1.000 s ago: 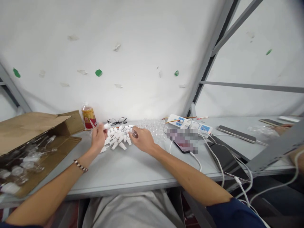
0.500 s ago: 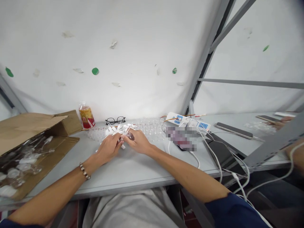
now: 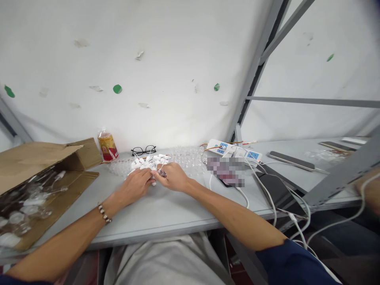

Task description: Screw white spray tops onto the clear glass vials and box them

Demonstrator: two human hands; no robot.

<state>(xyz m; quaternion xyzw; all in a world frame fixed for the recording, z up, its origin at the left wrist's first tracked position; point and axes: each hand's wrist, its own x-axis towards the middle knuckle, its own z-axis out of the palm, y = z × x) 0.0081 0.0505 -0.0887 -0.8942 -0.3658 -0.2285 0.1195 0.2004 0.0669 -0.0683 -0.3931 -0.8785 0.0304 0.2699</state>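
Observation:
My left hand (image 3: 138, 184) and my right hand (image 3: 172, 177) meet over the grey table, fingertips almost touching. My right hand is closed around a small clear bottle (image 3: 162, 173), partly hidden by its fingers. The fingers of my left hand are bent and pressed together at the bottle's left side; what they pinch is hidden. Just behind the hands lies a pile of white caps with thin tubes (image 3: 148, 161). Small clear plastic bottles (image 3: 190, 158) spread along the back of the table on both sides of the pile.
On the left, an open cardboard box (image 3: 86, 178) holds clear bottles with white caps. A drink bottle (image 3: 107, 146) and glasses (image 3: 143, 150) stand by the wall. Right: a power strip (image 3: 218, 147), phone (image 3: 227, 172), tablet (image 3: 279, 192), white cables (image 3: 272, 206) and a metal post (image 3: 335, 174).
Both hands stay together in the same place, with the right fingers shifted slightly round the bottle. The whole view has moved a little. At the far right, another person's hand is no longer plainly seen.

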